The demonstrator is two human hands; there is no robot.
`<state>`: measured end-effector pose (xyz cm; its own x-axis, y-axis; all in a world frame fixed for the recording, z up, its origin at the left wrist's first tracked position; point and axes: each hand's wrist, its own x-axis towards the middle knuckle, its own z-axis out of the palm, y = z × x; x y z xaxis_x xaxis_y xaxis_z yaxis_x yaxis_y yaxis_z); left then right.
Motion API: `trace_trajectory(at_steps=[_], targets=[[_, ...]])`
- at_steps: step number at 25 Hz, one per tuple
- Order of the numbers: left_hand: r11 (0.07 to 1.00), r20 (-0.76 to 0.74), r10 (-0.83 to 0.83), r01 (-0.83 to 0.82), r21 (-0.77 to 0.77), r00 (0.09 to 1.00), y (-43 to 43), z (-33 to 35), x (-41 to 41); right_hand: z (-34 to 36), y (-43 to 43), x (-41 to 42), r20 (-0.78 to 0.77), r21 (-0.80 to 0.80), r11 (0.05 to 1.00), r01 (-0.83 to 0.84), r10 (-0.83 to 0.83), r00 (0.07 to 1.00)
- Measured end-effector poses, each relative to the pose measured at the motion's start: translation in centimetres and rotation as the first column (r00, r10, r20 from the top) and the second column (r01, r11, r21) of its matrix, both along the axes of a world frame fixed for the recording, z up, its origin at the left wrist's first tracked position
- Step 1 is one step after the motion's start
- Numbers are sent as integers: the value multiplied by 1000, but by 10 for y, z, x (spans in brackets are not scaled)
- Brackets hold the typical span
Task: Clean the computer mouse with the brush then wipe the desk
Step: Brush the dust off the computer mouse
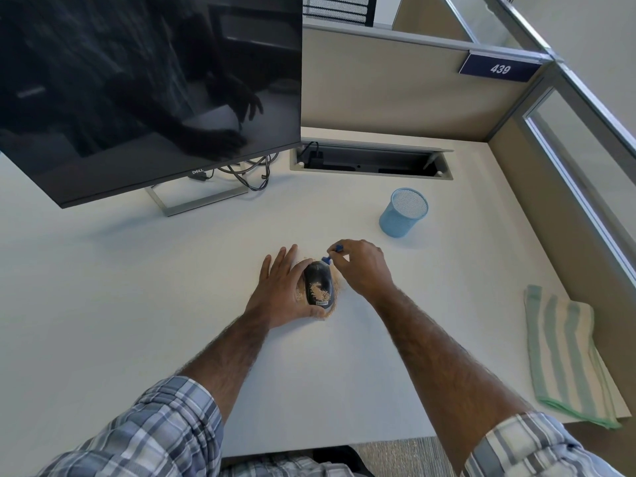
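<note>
A dark computer mouse (318,283) lies on the white desk (137,287) near the middle, with tan crumbs on its back and around it. My left hand (280,290) cups the mouse's left side, thumb at its near end, fingers stretched out. My right hand (361,266) pinches a small blue brush (331,254) whose tip touches the mouse's far end. A green and white striped cloth (568,352) lies folded at the desk's right edge.
A dark monitor (148,91) on a metal stand fills the back left, with cables behind it. A blue mesh cup (403,212) stands behind my right hand. A cable tray opening (371,160) sits in the desk by the partition wall.
</note>
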<state>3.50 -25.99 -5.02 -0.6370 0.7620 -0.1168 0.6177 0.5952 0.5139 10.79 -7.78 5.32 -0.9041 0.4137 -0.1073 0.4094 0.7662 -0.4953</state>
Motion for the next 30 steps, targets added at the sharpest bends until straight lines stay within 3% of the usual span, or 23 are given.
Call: trace_trajectory(at_steps=[5, 10, 13, 21, 30], targets=[[1000, 3, 2, -2, -3, 1000, 0, -1, 0, 0, -4, -2, 53, -16, 999, -42, 42, 998], [1000, -9, 1, -1, 8, 1000, -1, -2, 0, 4, -8, -9, -25, 16, 999, -38, 38, 999], [1000, -5, -2, 2, 0, 1000, -1, -3, -1, 2, -8, -9, 73, 35, 996, -82, 80, 994], [1000, -21, -1, 1, 11, 1000, 0, -5, -1, 4, -5, -3, 69, 1, 999, 34, -34, 997], [1000, -10, 1, -1, 13, 1000, 0, -3, 0, 1, -9, 20, -51, -75, 986, 149, -153, 987]])
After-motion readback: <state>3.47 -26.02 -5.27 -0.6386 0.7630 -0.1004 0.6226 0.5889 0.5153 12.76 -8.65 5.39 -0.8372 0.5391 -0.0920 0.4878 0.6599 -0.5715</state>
